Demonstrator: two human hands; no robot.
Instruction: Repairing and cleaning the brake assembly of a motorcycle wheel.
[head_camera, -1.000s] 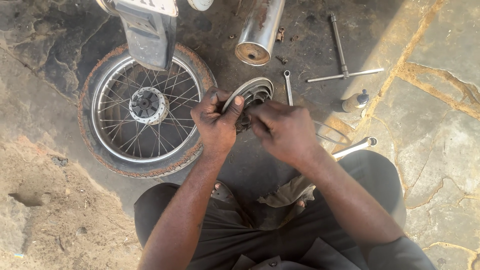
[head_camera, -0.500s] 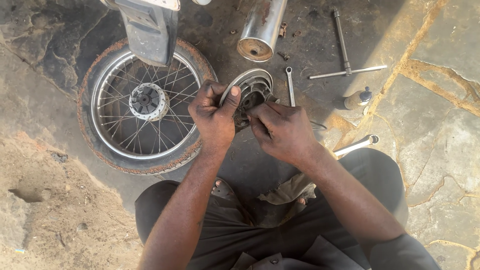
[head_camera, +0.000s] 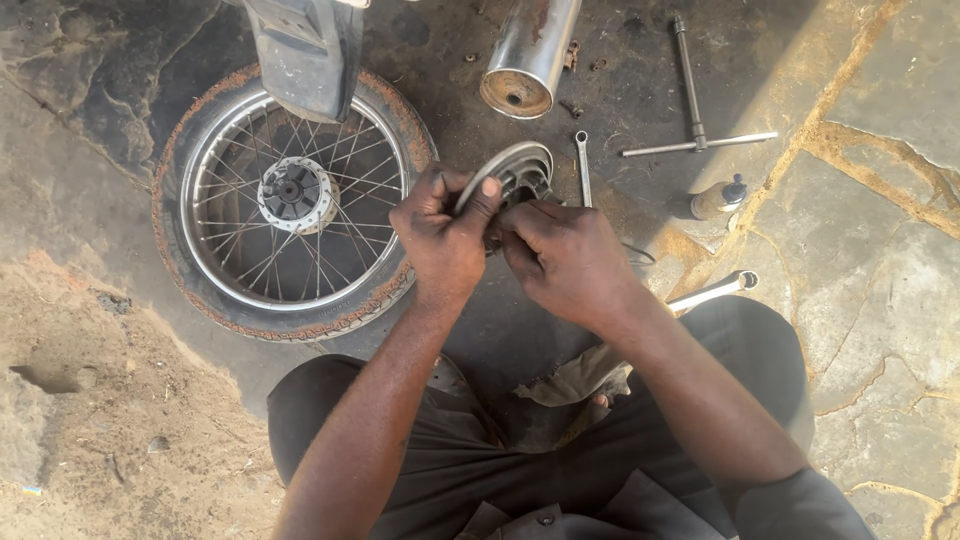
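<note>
Round metal drum plate (head_camera: 515, 172) held up on edge between both hands, just right of the spoked wheel (head_camera: 290, 200) lying flat on the ground. Left hand (head_camera: 442, 232) clamped on the plate's rim, thumb laid over the front edge, fingers curled behind and out of sight. Right hand (head_camera: 562, 258) closed against the plate's lower side, fingertips buried between plate and palm; impossible to tell whether pinching a small part or only pressing. Lower half of the plate hidden by both hands. Chrome exhaust pipe (head_camera: 530, 55) cut off at the top edge, likewise a grey metal piece (head_camera: 305, 50) covering part of the wheel. Spanner (head_camera: 582, 165) just beside the plate, T-handled wrench (head_camera: 692, 120) farther right, a small bottle (head_camera: 715, 198) near it, contents unreadable. Another chrome tool (head_camera: 715, 290) partly tucked behind the knee.
</note>
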